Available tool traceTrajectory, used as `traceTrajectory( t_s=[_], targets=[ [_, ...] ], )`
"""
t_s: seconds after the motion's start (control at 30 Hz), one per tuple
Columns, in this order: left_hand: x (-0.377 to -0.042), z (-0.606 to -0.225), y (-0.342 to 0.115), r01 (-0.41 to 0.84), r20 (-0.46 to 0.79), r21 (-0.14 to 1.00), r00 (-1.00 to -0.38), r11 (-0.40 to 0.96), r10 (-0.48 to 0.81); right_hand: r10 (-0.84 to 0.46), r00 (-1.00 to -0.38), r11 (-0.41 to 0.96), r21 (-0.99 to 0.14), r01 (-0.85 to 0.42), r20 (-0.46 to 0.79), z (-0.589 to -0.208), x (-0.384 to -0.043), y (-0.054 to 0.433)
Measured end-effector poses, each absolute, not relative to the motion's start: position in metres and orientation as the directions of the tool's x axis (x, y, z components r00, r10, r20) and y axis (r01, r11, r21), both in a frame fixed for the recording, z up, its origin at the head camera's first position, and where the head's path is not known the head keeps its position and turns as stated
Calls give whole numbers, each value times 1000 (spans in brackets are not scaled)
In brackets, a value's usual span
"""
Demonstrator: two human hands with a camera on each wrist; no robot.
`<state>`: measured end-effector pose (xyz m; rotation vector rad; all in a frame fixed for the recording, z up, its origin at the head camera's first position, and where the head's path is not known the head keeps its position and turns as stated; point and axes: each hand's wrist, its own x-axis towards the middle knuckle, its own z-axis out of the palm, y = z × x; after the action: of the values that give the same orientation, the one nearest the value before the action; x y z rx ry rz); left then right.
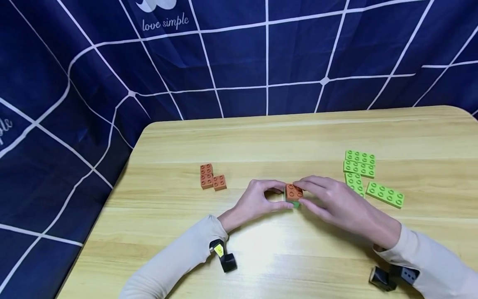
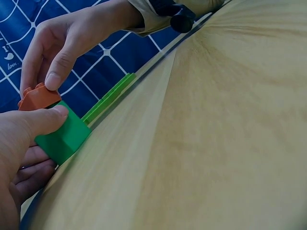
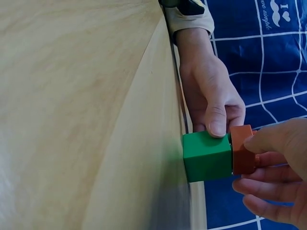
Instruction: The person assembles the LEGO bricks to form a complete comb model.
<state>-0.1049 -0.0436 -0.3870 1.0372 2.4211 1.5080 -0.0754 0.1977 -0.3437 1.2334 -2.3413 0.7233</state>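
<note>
Near the middle of the table, my left hand (image 1: 257, 198) holds a green toy building block (image 3: 207, 157) between thumb and fingers. The green block rests on the table and is deeper than the other bricks. An orange building brick (image 1: 293, 192) with studs sits over its top. My right hand (image 1: 337, 203) pinches this orange brick between thumb and fingers. In the left wrist view the orange brick (image 2: 40, 97) looks slightly tilted. The right wrist view shows a thin dark gap between brick and block; whether the studs are engaged, I cannot tell.
Several orange bricks (image 1: 207, 179) lie together to the left of my hands. To the right are several flat lime-green bricks (image 1: 384, 194), some close beside my right hand. A dark blue gridded curtain (image 1: 239, 54) hangs behind and left of the wooden table (image 1: 261, 141).
</note>
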Motion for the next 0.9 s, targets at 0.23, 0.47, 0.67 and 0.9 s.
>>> traceTrajectory(
  t_s=[0.23,0.47,0.67,0.9],
  targets=[
    [-104,-387,-43,489,252,830,-758,268,601,-637,-540,488,-256,-835,550,-344,-75,198],
    [-105,-385,-43,443,220,857,-777,264,590,-635,-534,485,-249,-838,559,-343,-76,197],
    [-107,-379,-44,540,360,825,-730,168,581,-635,-543,496,-250,-832,549,-343,-75,198],
    [-108,-371,-44,574,427,813,-702,99,570,-632,-564,508,-266,-820,532,-341,-73,198]
  ],
)
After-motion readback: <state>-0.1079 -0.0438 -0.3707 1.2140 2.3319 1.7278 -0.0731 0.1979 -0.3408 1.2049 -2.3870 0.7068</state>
